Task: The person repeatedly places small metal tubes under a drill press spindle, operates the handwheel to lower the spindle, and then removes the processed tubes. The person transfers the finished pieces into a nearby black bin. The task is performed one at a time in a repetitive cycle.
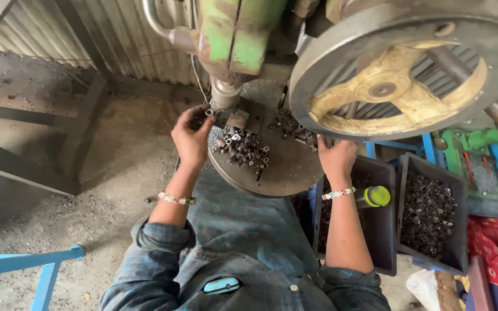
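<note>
Your left hand (192, 137) is pinched shut on 1 small metal sleeve (208, 112), held at the fingertips right beside the press ram (225, 95). The relation that matters is this: the sleeve sits just to the left of the ram's nose and slightly below it, so the gap between part and tool runs sideways toward the machine, not downward. I cannot tell from here which way the sleeve's bore points, only that its open end shows pale toward the camera.

The round steel surface (286, 173) lies under and to the right of that hand, and the heap of loose sleeves (243, 147) rests on it just beside your left knuckles, touching nothing but the plate.

Your right hand (336, 156) rests at the far rim of the same surface, beneath the big flywheel (399, 69). Its fingers curl over the edge, and I cannot tell whether they grip anything. It is well apart from the ram, so your left hand is clearly the nearer 1 to the tool.

To your right, 2 dark bins (430, 213) of parts stand side by side, with a yellow-capped bottle (374, 196) lying in the closer 1.
</note>
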The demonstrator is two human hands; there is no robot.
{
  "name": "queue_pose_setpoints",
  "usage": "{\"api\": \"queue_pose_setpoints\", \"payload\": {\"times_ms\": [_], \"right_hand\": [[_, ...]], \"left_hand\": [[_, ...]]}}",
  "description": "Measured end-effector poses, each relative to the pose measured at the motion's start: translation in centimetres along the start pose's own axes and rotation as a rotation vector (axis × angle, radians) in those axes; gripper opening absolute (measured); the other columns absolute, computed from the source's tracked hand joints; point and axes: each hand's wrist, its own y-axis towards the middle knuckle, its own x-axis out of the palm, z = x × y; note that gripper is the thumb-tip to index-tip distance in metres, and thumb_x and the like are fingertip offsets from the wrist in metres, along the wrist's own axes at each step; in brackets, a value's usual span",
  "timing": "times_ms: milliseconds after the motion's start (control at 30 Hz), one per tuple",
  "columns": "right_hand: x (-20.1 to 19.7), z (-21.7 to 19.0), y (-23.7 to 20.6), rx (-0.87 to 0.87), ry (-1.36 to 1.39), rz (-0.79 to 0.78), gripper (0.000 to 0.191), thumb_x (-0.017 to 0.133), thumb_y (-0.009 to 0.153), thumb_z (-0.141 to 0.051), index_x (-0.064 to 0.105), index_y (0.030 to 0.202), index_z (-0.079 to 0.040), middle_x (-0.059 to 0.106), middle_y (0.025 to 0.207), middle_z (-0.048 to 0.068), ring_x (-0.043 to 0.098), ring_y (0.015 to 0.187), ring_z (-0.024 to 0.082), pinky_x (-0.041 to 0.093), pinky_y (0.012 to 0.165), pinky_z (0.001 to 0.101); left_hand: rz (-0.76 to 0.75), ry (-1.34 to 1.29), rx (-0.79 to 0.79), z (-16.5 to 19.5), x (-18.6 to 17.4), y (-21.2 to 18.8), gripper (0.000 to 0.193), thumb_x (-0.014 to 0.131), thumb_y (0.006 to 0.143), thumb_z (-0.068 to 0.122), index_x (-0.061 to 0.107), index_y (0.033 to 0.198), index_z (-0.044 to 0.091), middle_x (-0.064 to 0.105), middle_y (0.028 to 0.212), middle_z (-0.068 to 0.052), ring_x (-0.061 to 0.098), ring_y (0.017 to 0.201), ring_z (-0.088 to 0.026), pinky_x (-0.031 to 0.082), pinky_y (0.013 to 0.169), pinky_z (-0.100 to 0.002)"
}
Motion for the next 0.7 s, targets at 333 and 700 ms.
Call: {"api": "queue_pose_setpoints", "payload": {"times_ms": [333, 700], "right_hand": [[0.3, -0.3, 0.1, -0.092, -0.074, 0.044, 0.041, 0.083, 0.085, -0.023, 0.072, 0.117, 0.0, 0.07, 0.116, 0.025, 0.06, 0.108, 0.049, 0.045, 0.096, 0.0552], [-0.7, -2.1, 0.5, -0.091, -0.099, 0.035, 0.044, 0.083, 0.089, -0.026, 0.065, 0.119, 0.0, 0.055, 0.12, 0.023, 0.054, 0.113, 0.045, 0.044, 0.091, 0.0567]], "left_hand": [[-0.098, 0.082, 0.084, 3.7, -2.4, 3.1, 0.02, 0.072, 0.09, -0.005, 0.076, 0.109, -0.002, 0.079, 0.098, -0.008, 0.072, 0.089, -0.009, 0.058, 0.083, -0.024], [-0.225, 0.176, 0.102, 0.9, -2.1, 3.7, 0.02, 0.071, 0.089, -0.005, 0.077, 0.108, 0.0, 0.079, 0.097, -0.008, 0.073, 0.089, -0.01, 0.058, 0.082, -0.026]]}}
